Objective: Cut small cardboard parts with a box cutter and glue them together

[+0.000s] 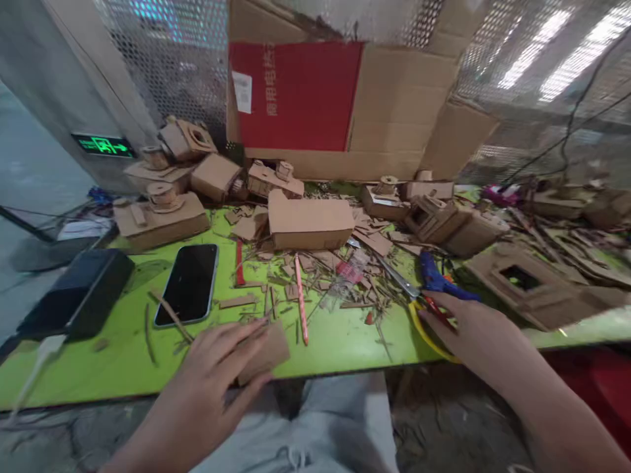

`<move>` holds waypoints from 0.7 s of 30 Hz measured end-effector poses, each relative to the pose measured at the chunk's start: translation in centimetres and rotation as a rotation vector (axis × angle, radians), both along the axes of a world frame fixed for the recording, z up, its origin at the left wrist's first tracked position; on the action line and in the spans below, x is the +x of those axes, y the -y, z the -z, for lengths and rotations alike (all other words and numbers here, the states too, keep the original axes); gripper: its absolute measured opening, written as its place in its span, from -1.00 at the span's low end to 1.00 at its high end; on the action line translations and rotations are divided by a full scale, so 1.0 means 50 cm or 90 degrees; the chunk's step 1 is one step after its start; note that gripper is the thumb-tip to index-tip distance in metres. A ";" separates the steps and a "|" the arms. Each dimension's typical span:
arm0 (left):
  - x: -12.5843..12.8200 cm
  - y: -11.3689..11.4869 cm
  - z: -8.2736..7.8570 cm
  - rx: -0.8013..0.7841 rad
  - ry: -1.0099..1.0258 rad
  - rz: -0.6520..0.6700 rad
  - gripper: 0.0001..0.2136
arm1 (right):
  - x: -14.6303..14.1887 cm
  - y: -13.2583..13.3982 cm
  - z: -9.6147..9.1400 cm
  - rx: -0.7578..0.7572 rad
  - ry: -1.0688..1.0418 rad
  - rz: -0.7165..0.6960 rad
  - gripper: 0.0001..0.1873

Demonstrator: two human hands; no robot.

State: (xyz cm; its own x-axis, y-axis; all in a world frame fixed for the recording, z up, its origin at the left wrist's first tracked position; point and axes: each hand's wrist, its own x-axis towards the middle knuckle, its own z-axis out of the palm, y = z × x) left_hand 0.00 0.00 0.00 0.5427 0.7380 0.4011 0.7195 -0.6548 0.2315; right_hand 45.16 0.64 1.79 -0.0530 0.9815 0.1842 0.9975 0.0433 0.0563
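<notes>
At the front edge of the green table, my left hand [217, 368] grips a small brown cardboard piece [271, 351], fingers over its top and thumb at its near side. Farther right, my right hand [476, 335] has its fingers closed at the yellow-and-red handles of a pair of scissors [401, 281]. The metal blades point away and to the left, over cardboard scraps. Just beyond that hand lies a blue tool [436, 272], perhaps a glue gun. A pink pencil-like stick [300, 299] lies between the hands.
A phone [190, 286] and a black box-like device [79, 295] lie on the left. Cardboard scraps [310, 266] litter the middle around a cardboard box [311, 223]. Several cardboard models [162, 217] line the back, with another model [532, 282] at right. A large cardboard sheet [394, 98] stands behind.
</notes>
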 end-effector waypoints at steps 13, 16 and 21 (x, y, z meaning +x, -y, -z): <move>-0.003 0.009 -0.002 -0.021 0.092 0.051 -0.72 | -0.321 0.014 -0.029 0.000 -0.266 -0.382 -0.63; 0.000 0.014 -0.005 -0.012 0.100 0.032 -0.71 | -0.312 -0.015 -0.018 -0.003 -0.209 -0.318 -0.60; -0.001 0.013 -0.014 -0.018 0.190 -0.031 -0.59 | -0.141 -0.029 -0.004 0.035 -0.144 -0.054 -0.55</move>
